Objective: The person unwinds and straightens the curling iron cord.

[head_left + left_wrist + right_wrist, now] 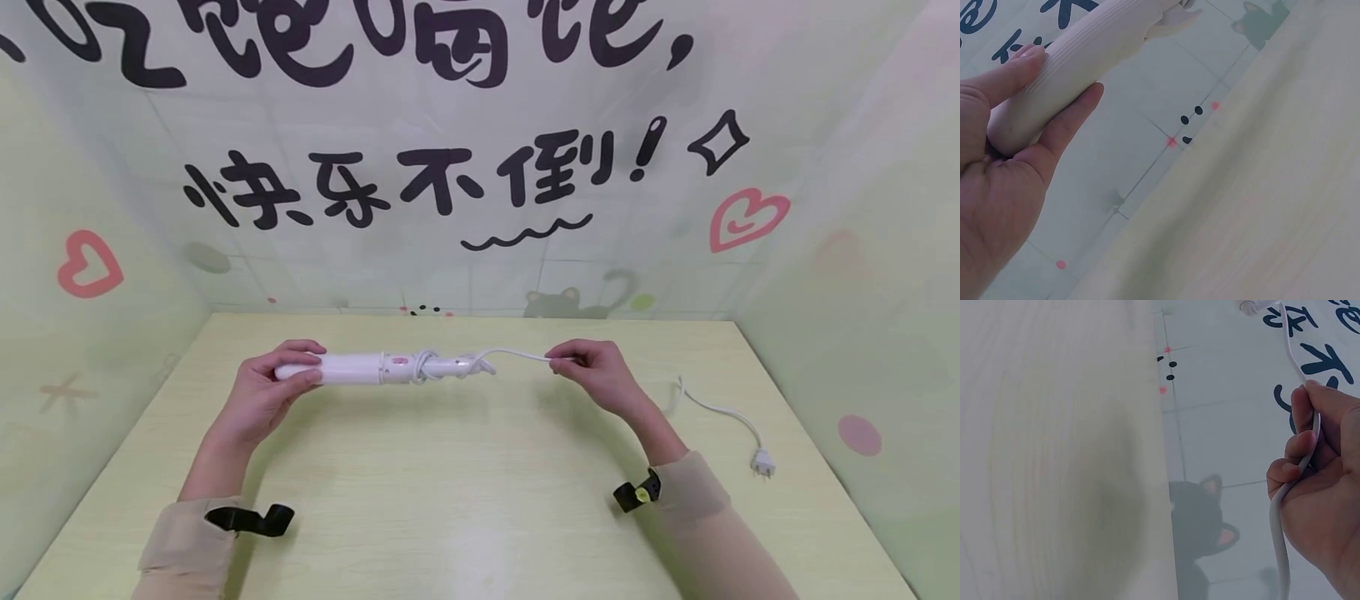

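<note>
In the head view, my left hand (266, 387) grips the thick rounded end of a white hair styling iron (352, 368), thumb below and fingers above. The iron lies level above the table, a small pink mark on its middle. Turns of white power cord (425, 367) wrap round its narrower right part. From there the cord runs to my right hand (596, 375), which pinches it between thumb and fingertips. In the right wrist view the cord (1279, 537) passes through the curled fingers and hangs down. Fine ridges show along the iron's body (1079, 56) in the left wrist view.
The cord's two-pin plug (762, 461) lies on the right side of the pale wooden table (450, 475). A printed back wall (420, 275) rises behind the table, with side walls left and right. Each wrist wears a black camera strap (251, 521).
</note>
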Available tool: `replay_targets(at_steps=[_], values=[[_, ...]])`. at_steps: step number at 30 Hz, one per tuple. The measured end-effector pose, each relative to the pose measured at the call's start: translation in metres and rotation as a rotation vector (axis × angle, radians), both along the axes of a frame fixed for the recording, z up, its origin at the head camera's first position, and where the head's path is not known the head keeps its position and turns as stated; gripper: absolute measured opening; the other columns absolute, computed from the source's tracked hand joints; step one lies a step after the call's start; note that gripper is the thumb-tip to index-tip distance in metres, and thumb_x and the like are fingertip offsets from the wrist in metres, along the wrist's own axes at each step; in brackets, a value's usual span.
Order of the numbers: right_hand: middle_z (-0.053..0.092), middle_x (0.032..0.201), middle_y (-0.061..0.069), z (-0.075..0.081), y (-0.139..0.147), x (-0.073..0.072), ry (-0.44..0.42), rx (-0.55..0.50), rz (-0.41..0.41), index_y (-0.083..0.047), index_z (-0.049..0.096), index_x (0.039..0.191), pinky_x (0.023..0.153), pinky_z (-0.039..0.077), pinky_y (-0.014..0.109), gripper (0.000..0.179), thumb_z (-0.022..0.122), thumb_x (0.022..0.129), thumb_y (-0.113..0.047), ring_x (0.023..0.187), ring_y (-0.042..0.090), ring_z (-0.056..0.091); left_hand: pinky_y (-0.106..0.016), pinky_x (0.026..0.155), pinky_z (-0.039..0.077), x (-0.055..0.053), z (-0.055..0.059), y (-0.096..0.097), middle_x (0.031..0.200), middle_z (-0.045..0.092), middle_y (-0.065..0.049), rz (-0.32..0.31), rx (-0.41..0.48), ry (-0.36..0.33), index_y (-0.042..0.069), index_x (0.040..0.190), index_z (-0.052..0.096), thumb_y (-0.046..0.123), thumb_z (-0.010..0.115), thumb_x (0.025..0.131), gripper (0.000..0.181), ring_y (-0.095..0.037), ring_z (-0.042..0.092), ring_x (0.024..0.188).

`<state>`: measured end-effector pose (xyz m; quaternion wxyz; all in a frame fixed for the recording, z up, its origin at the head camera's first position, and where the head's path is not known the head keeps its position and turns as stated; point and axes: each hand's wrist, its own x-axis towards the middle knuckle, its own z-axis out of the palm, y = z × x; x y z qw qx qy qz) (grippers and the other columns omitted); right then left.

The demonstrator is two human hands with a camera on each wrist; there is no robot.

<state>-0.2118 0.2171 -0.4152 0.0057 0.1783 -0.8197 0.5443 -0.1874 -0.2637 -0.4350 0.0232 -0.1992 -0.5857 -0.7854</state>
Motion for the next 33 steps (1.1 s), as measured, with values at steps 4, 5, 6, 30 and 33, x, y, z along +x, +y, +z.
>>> replay_targets(at_steps=[4,5,6,30,33], values=[[0.071,0.084,0.006,0.004,0.008,0.003,0.006,0.005,0.015,0.005,0.075,0.104,0.059,0.043,0.021,0.012,0.071,0.096,-0.003,0.067,0.01,0.052,-0.029,0.089,0.058,-0.001,0.001,0.0,0.121,0.067,-0.008,0.031,0.032,-0.009,-0.01,0.107,0.074,-0.021,0.061,0.092,0.023,-0.025,0.058,0.115],[0.07,0.084,0.006,0.004,0.01,0.004,0.001,0.008,0.023,0.005,0.075,0.104,0.059,0.043,0.021,0.012,0.071,0.096,-0.002,0.067,0.009,0.051,-0.03,0.089,0.058,-0.001,0.002,0.0,0.121,0.067,-0.008,0.039,0.043,-0.009,-0.01,0.107,0.074,-0.022,0.06,0.092,0.024,-0.025,0.058,0.114],[0.07,0.084,0.007,0.004,0.013,0.005,-0.004,0.014,0.034,0.005,0.075,0.104,0.06,0.044,0.021,0.011,0.071,0.096,-0.002,0.067,0.01,0.051,-0.031,0.089,0.058,-0.001,0.002,0.0,0.121,0.067,-0.008,0.047,0.055,-0.01,-0.01,0.107,0.074,-0.023,0.058,0.092,0.025,-0.025,0.059,0.114],[0.074,0.098,0.002,-0.013,0.032,0.004,-0.084,0.289,0.093,-0.004,0.077,0.105,0.081,0.054,0.035,0.013,0.075,0.095,-0.012,0.092,0.019,0.066,-0.033,0.088,0.059,-0.003,0.011,0.01,0.12,0.066,-0.01,0.071,0.134,-0.001,-0.01,0.104,0.074,-0.027,0.052,0.093,0.03,-0.026,0.057,0.113],[0.074,0.102,0.003,-0.014,0.028,0.007,-0.07,0.289,0.127,-0.004,0.076,0.108,0.084,0.054,0.037,0.015,0.073,0.097,-0.014,0.095,0.02,0.067,-0.033,0.087,0.059,-0.004,0.011,0.012,0.119,0.066,-0.009,0.081,0.146,-0.012,-0.009,0.103,0.075,-0.027,0.051,0.093,0.031,-0.026,0.058,0.113]])
